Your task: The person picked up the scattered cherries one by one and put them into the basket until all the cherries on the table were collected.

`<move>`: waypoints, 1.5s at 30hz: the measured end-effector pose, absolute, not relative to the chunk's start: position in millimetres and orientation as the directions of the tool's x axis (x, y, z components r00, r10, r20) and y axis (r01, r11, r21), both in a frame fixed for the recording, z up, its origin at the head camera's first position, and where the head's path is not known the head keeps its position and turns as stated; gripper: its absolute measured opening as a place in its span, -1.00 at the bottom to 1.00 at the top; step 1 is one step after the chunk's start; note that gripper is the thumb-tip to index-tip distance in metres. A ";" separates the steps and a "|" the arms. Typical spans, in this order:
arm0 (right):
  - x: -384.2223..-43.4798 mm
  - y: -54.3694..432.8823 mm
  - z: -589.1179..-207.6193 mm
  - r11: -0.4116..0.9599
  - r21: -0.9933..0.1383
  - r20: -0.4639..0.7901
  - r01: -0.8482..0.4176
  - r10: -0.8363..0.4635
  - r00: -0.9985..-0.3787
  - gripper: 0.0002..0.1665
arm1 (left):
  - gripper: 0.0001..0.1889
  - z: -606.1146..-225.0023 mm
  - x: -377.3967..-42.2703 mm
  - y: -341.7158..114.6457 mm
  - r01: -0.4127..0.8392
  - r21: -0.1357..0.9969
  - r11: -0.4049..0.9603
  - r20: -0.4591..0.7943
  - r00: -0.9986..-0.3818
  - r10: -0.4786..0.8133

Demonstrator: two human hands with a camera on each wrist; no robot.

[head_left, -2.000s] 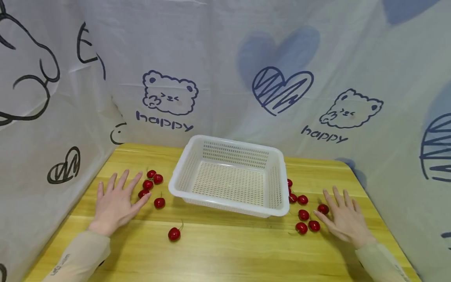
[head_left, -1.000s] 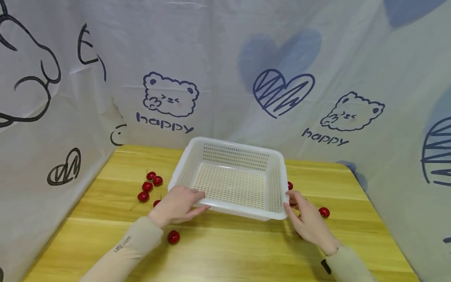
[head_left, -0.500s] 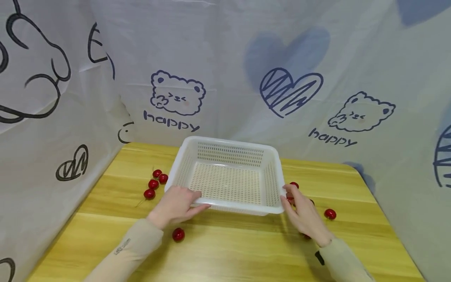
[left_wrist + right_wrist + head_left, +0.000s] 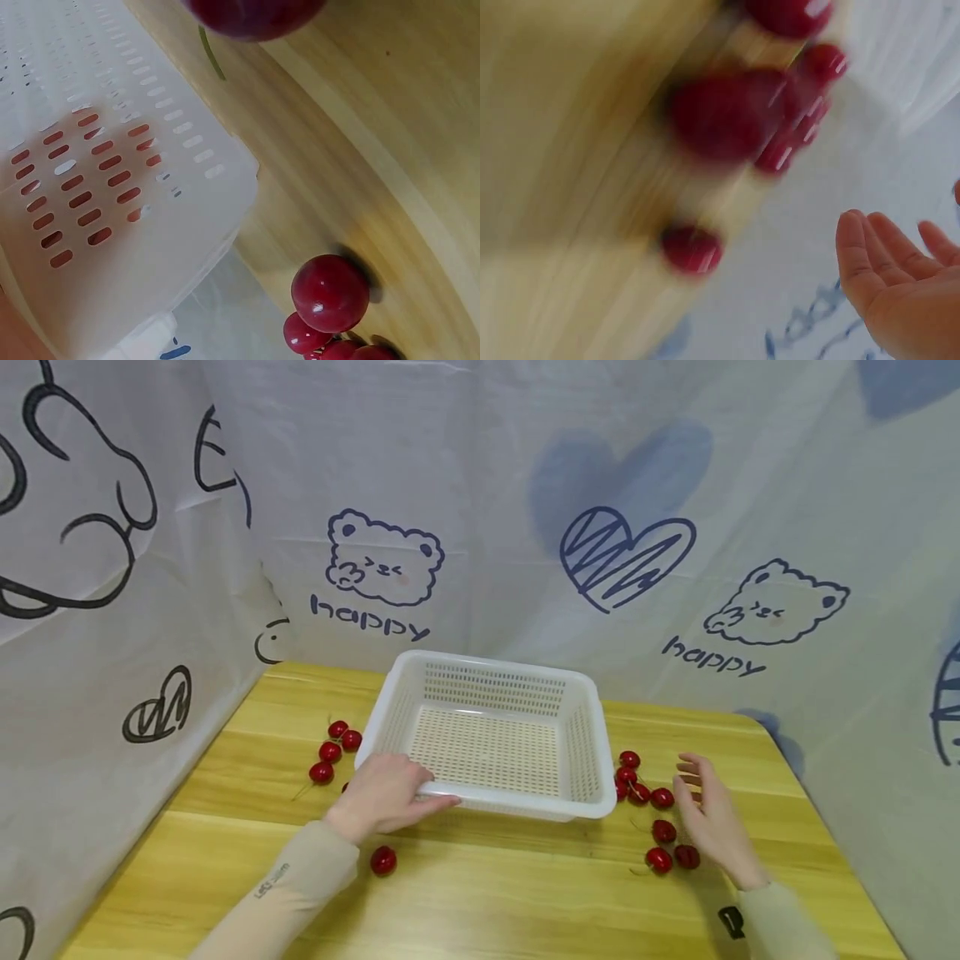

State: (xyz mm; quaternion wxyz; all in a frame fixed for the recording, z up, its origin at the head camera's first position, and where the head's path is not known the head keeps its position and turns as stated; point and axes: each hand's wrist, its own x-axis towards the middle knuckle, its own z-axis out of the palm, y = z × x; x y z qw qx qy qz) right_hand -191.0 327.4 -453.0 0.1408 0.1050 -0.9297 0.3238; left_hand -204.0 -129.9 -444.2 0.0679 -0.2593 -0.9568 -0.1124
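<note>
A white slotted plastic basket (image 4: 502, 802) stands at the middle of the table with nothing inside it. My left hand (image 4: 386, 793) grips its front rim near the left corner, thumb outside and fingers over the inner side. In the left wrist view, fingers show pinkish through the slots of the basket wall (image 4: 202, 187). To the right of the basket, my right hand (image 4: 712, 822) holds nothing, its fingers loosely bent beside a scatter of red cherries (image 4: 662, 799). The right wrist view shows that hand (image 4: 907, 292) near blurred cherries (image 4: 724, 116).
Several more cherries (image 4: 330, 752) lie left of the basket, one of them mostly covered by the left hand. A single cherry (image 4: 383, 861) sits nearer the front of the wooden table (image 4: 510, 893). A printed cloth (image 4: 495, 527) hangs behind and at both sides.
Both hands came in to the basket from the sides and it shifted slightly left. My right hand then let go and moved right, uncovering cherries; my left hand stayed on the rim.
</note>
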 end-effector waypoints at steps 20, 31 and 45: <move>-189.9 395.3 -484.1 0.913 -0.353 0.101 -0.203 -0.179 -0.979 -0.47 | -0.44 -443.4 -200.4 -116.9 0.542 0.176 0.822 0.210 -0.836 0.507; -190.1 391.6 -476.7 0.926 -0.325 0.053 -0.191 -0.183 -0.982 -0.53 | -0.42 -445.1 -201.8 -115.3 0.538 0.177 0.824 0.214 -0.838 0.501; -189.7 388.4 -480.7 0.939 -0.288 0.030 -0.188 -0.187 -0.982 -0.55 | -0.43 -445.7 -203.0 -116.4 0.526 0.188 0.829 0.210 -0.846 0.490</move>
